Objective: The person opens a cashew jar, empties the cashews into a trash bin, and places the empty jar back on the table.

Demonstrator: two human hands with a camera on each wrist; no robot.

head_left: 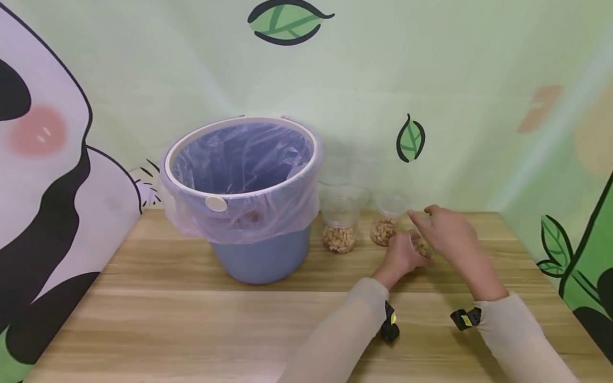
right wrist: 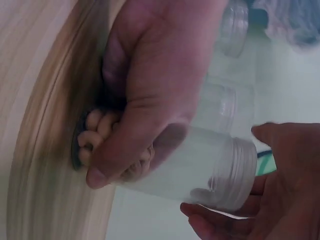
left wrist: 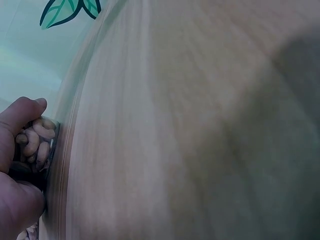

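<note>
My left hand [head_left: 401, 256] grips a clear jar [right wrist: 200, 165] low on its body, with cashews [right wrist: 102, 132] at the bottom. In the left wrist view the thumb and fingers lie around the cashew-filled end. My right hand [head_left: 451, 232] is beside the jar's threaded top, thumb and fingers spread apart around it; whether they touch the rim is hard to tell. Two more clear jars with nuts, a middle jar [head_left: 382, 232] and a left jar [head_left: 339, 239], stand on the table to the left of the held one.
A blue bucket [head_left: 261, 260] with a white rim and a translucent liner bag [head_left: 191, 213] stands left of the jars. All stand on a wood-grain table [head_left: 191, 330]. Behind is a green backdrop [head_left: 364, 80] with printed leaves and a panda.
</note>
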